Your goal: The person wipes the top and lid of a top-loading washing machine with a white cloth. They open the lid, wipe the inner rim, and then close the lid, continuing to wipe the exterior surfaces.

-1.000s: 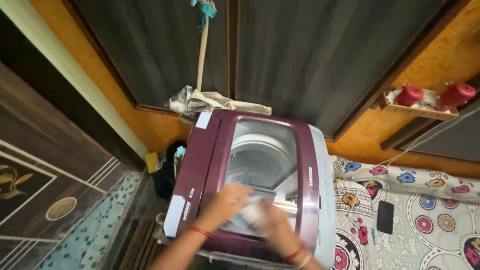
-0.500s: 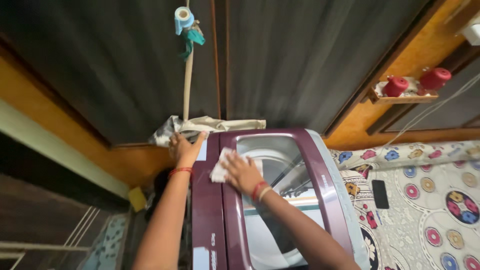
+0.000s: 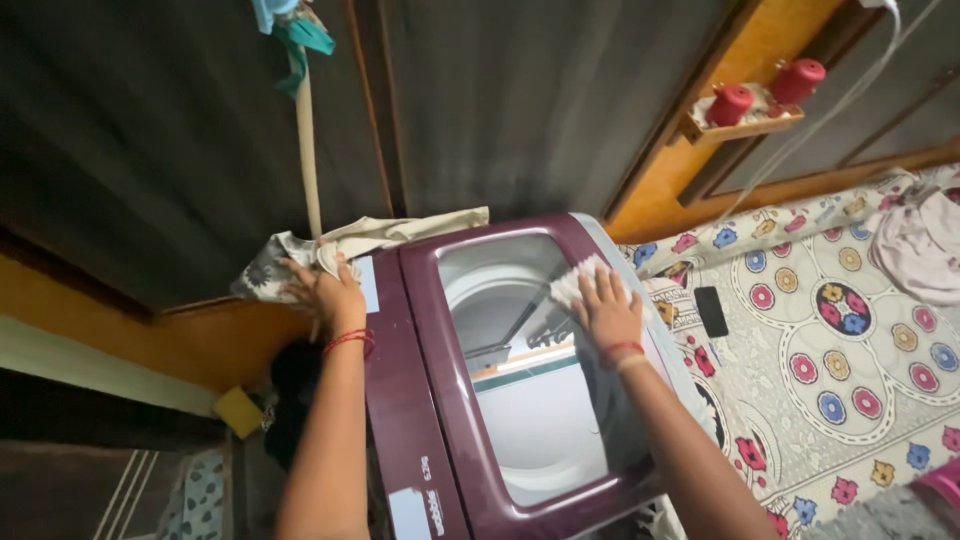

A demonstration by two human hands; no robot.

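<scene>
Hands: both rest on the top-loading washing machine (image 3: 440, 440), one at each side of its lid.
Washing machine: maroon body with a glass-windowed lid (image 3: 530, 380) lying shut, the drum visible through the pane; it stands against a dark wall, with a flower-patterned bedspread (image 3: 830, 350) just beside it on the right.
Bedspread: a black phone (image 3: 711, 311) lies flat on it near the machine, and a pale bundle of fabric sits at the far right.
Crumpled cloth: a beige, patterned heap (image 3: 350, 240) lies along the rear edge of the machine, at the foot of a wooden pole (image 3: 308, 150) leaning on the wall.
Shelf: a small wooden shelf (image 3: 745, 125) on the orange wall carries two red cups.
Left hand: the left hand (image 3: 325, 290), with a red thread at the wrist, lies spread and palm down on the rear left corner, fingertips touching the crumpled cloth.
Right hand: the right hand (image 3: 605, 310), bangled, is spread and pressed flat onto a small white rag (image 3: 580, 280) on the right side of the lid glass.
Risk, as a judgement: leaning hard on the glass could strain the pane, and the left hand could nudge the pole so that it slides off the wall.
</scene>
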